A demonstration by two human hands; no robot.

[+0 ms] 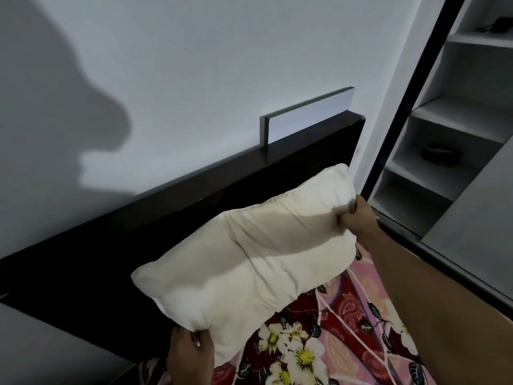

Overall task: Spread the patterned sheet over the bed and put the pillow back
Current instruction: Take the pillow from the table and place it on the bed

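A cream pillow hangs in the air in front of the dark headboard, tilted with its right end higher. My left hand grips its lower left corner. My right hand pinches the upper right edge, forearm stretching in from the lower right. Beneath the pillow lies the patterned sheet, pink and dark red with white flowers, covering the bed at the bottom right.
A white wall rises behind the headboard, with a thin white panel standing on the headboard's top. At the right is an open wardrobe with grey shelves and a dark sliding-door frame.
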